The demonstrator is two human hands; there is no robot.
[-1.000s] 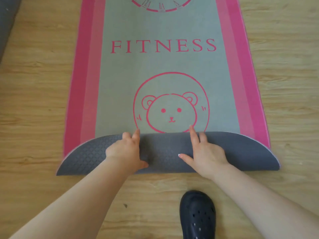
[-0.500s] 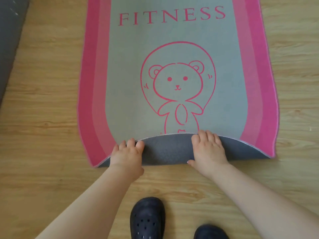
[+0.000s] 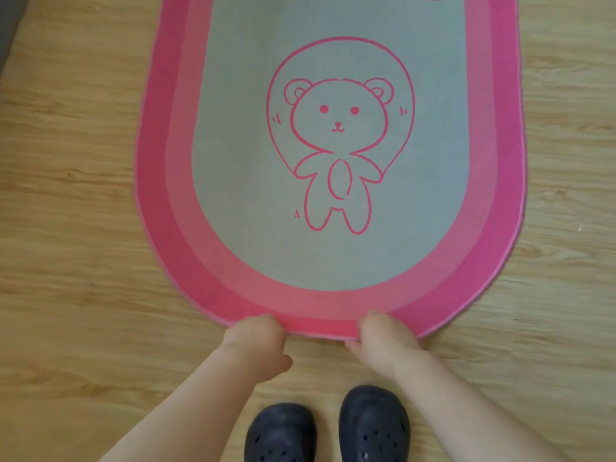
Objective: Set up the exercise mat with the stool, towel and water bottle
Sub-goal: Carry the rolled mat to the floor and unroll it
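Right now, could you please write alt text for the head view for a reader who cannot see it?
Two bare hands, left hand and right hand, hold the near rounded end of a pink-bordered grey exercise mat lying unrolled on a light wooden floor. A pink outlined bear is printed on it, and two dark perforated clogs stand just behind the hands.

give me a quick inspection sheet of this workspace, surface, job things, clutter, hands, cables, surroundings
surface: wooden floor, light plank pattern.
job's things: exercise mat lying flat, pink border, bear drawing face up; no stool, towel or water bottle in view.
clutter: nothing seen.
grippers: left hand and right hand both at the mat's near rounded edge, fingers curled on it.
cables: nothing seen.
surroundings: two dark clogs on the person's feet below the hands; a grey strip at top left, too little shown to identify.
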